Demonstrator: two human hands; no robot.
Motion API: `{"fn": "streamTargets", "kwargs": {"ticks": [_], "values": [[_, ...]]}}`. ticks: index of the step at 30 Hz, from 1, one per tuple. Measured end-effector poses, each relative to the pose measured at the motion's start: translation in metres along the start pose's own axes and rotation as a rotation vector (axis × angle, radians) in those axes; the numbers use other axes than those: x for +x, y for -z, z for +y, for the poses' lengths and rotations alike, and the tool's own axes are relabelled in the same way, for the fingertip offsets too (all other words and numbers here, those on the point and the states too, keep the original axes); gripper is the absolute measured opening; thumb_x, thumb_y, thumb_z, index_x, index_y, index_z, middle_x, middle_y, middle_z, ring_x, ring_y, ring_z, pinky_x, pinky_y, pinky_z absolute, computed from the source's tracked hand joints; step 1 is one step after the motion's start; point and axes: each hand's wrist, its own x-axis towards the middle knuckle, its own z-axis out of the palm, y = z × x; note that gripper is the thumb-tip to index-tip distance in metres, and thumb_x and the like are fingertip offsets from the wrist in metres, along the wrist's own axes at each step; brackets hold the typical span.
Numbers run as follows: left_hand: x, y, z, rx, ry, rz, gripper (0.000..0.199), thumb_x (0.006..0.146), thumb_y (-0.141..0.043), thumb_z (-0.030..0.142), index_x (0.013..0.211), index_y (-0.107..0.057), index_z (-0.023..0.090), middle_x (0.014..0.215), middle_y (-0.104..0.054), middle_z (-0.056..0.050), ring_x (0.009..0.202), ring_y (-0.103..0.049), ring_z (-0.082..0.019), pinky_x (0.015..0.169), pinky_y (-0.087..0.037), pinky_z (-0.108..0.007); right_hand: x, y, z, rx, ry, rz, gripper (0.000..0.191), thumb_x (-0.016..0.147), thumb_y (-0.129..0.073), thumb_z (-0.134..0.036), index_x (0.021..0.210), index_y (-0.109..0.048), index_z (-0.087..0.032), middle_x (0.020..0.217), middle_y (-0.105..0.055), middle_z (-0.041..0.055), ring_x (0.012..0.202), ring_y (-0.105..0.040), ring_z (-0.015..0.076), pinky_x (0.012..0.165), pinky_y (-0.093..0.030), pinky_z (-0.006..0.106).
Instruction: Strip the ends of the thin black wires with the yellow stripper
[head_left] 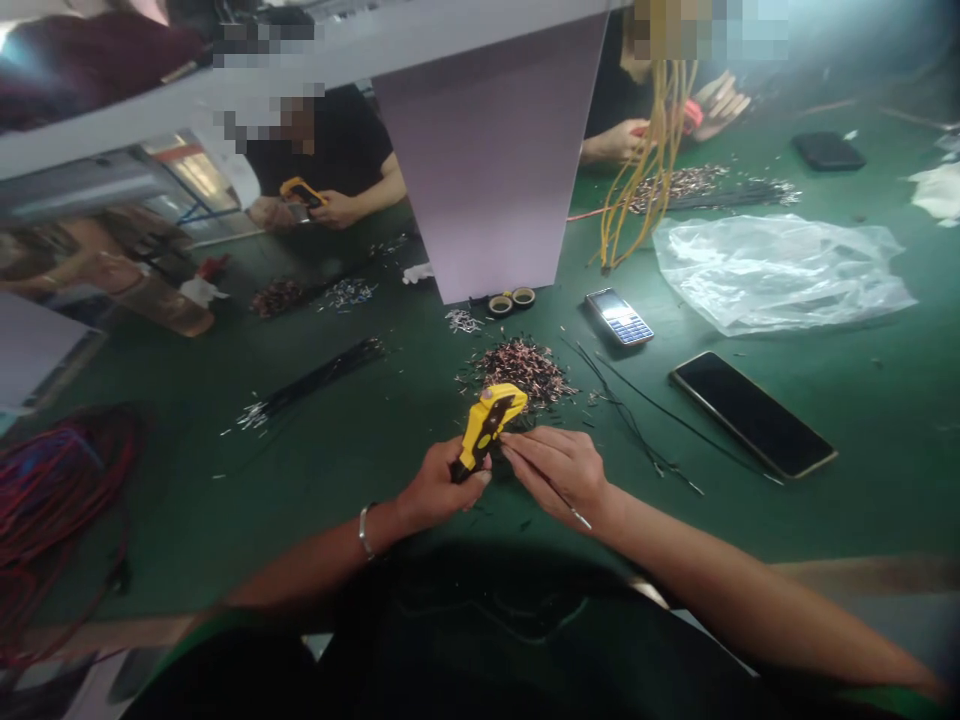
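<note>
My left hand (pixel 442 485), with a bracelet at the wrist, is closed round the handle of a yellow-and-black wire stripper (pixel 491 425), its head tilted up. Close at its right side, my right hand (pixel 562 470) pinches a thin wire (pixel 574 512) whose pale tip sticks out below the palm. The wire's other end is hidden by the fingers and the tool. Just beyond the tool lies a heap of short black and copper wire scraps (pixel 529 370). Several black wires (pixel 622 415) with pale ends lie to the right of my right hand.
A smartphone (pixel 754 415), a keypad phone (pixel 621 318) and a clear plastic bag (pixel 780 275) lie at right. Tape rolls (pixel 511 302) stand by an upright panel (pixel 495 180). A black wire bundle (pixel 311 385) and red wire coils (pixel 60 500) lie left. Co-workers' hands (pixel 337 208) work across the table.
</note>
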Motion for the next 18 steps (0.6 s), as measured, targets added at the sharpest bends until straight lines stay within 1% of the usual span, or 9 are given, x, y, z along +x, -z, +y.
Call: {"fn": "streamTargets", "kwargs": {"ticks": [3,6,9,13,18], "values": [[0.002,0.001,-0.004,-0.114,0.043,0.011,0.028,0.077,-0.073,0.033,0.084,-0.052,0.015,0.05,-0.048,0.008,0.038,-0.043,-0.006,0.041,-0.037,-0.02,0.003,0.004,-0.001,0.075,-0.116,-0.004,0.017,0.091,-0.057,-0.011,0.1,-0.071,-0.013,0.074,-0.074,0.0078,0.058,-0.066,0.0145,0.055,-0.055,0.025],[0.006,0.002,-0.004,-0.342,0.064,-0.083,0.029,0.075,-0.074,0.031,0.085,-0.053,0.014,0.049,-0.047,0.008,0.037,-0.042,-0.007,0.041,-0.038,-0.022,0.005,0.007,-0.002,0.078,-0.223,0.05,0.015,0.089,-0.061,-0.013,0.095,-0.074,-0.015,0.07,-0.073,0.0055,0.055,-0.066,0.0143,0.053,-0.055,0.025],[0.009,0.005,0.0,-0.473,0.06,-0.115,0.028,0.07,-0.077,0.022,0.087,-0.057,0.013,0.06,-0.053,0.004,0.046,-0.047,-0.008,0.046,-0.041,-0.024,0.008,0.01,-0.002,0.085,-0.278,0.121,0.015,0.086,-0.062,-0.012,0.09,-0.076,-0.017,0.071,-0.075,0.0052,0.057,-0.068,0.0152,0.055,-0.057,0.026],[0.009,0.009,0.005,-0.542,0.057,-0.173,0.03,0.067,-0.076,0.016,0.091,-0.059,0.013,0.068,-0.055,0.001,0.052,-0.049,-0.009,0.05,-0.042,-0.026,0.011,0.013,-0.004,0.125,-0.354,0.107,0.018,0.086,-0.061,-0.012,0.088,-0.077,-0.019,0.069,-0.074,0.004,0.055,-0.068,0.0147,0.055,-0.059,0.027],[0.008,0.012,0.003,-0.537,0.023,-0.205,0.033,0.068,-0.075,0.016,0.097,-0.06,0.013,0.073,-0.058,-0.001,0.056,-0.051,-0.011,0.054,-0.044,-0.029,0.011,0.015,-0.007,0.131,-0.327,0.106,0.015,0.086,-0.062,-0.01,0.088,-0.076,-0.016,0.069,-0.074,0.0058,0.054,-0.068,0.0147,0.052,-0.057,0.026]]}}
